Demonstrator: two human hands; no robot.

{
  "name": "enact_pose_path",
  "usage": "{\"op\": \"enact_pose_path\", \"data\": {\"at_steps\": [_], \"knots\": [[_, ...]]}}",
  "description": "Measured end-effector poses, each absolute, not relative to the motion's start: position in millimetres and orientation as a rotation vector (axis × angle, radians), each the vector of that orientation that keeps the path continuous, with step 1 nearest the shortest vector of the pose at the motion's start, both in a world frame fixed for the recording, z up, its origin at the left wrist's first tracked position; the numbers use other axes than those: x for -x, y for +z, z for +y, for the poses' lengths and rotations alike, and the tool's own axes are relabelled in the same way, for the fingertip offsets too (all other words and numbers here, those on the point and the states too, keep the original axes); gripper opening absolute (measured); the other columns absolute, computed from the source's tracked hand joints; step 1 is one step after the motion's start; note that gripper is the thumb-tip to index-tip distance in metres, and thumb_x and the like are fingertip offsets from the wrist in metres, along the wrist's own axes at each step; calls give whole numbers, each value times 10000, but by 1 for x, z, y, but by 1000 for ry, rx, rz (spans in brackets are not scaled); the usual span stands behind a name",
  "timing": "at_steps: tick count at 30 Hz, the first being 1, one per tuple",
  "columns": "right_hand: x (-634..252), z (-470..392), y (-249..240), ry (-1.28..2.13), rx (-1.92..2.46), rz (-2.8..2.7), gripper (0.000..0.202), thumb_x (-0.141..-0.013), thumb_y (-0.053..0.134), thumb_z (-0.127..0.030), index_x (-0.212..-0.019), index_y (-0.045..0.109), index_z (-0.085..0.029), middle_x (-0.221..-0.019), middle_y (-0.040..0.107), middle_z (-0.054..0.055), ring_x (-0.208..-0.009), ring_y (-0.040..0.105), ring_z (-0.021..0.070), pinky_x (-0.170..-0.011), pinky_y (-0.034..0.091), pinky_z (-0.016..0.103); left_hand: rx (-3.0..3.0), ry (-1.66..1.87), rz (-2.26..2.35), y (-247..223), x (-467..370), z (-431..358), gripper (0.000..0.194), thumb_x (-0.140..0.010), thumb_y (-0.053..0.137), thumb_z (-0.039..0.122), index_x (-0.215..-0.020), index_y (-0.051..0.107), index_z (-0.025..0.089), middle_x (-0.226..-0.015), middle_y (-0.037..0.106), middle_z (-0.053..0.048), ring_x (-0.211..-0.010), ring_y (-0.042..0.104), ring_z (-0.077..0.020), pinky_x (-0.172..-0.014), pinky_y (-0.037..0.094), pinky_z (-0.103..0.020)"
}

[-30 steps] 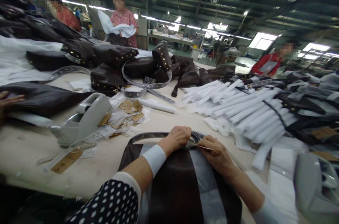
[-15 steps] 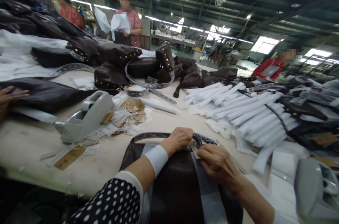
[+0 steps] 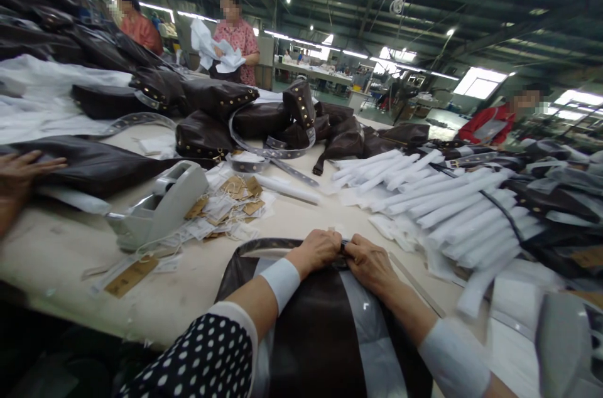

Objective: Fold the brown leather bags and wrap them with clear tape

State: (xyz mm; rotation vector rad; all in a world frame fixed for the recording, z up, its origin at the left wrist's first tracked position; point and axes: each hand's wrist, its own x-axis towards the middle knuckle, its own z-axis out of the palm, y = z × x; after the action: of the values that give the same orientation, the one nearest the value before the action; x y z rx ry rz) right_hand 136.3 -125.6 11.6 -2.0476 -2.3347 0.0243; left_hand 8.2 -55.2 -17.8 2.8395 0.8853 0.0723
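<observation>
A dark brown bag (image 3: 313,335) with strips of translucent wrap (image 3: 372,322) lies before me at the table's near edge. My left hand (image 3: 318,248) and my right hand (image 3: 370,260) meet at the bag's top edge. Both have their fingers closed on the dark strap (image 3: 268,243), around a small dark part between the fingertips. The fingers hide most of that part. White cuffs cover both wrists.
Left of the bag are a grey tape dispenser (image 3: 157,206) and brown paper tags (image 3: 235,197). White paper rolls (image 3: 447,197) lie to the right, near another dispenser (image 3: 565,335). Brown bags (image 3: 207,134) are piled behind. A person's hand (image 3: 23,178) rests on a bag at far left.
My right hand has moved up and left, closer to my left hand. The coiled strap and pale tag between them no longer show. The view has shifted slightly.
</observation>
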Motion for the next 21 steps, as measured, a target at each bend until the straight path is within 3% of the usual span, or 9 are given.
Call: {"op": "enact_pose_path", "data": {"at_steps": [9, 16, 21], "knots": [[-141, -116, -6, 136, 2067, -2228, 170, -790, 470, -122, -779, 624, -193, -784, 556, 8, -700, 524, 119, -632, 335, 222, -2788, 51, 871, -17, -5, -52, 163, -836, 484, 127, -986, 544, 107, -924, 675, -120, -894, 657, -228, -749, 512, -302], [-147, -117, -5, 211, 1984, -2164, 169, -740, 469, -118, -752, 621, -190, -797, 583, 14, -704, 549, 126, -656, 387, 232, -2767, 61, 921, -23, -8, -53, 184, -875, 405, 114, -986, 552, 100, -897, 672, -133, -889, 657, -228, -745, 518, -321], [-165, -98, 0, 355, 1886, -2118, 354, -716, 408, -93, -973, 637, -177, -928, 667, 46, -849, 606, 152, -709, 463, 249, -2783, 58, 916, -24, -9, -56, 202, -877, 401, 109, -1012, 549, 85, -916, 672, -153, -895, 659, -244, -734, 525, -338]]}}
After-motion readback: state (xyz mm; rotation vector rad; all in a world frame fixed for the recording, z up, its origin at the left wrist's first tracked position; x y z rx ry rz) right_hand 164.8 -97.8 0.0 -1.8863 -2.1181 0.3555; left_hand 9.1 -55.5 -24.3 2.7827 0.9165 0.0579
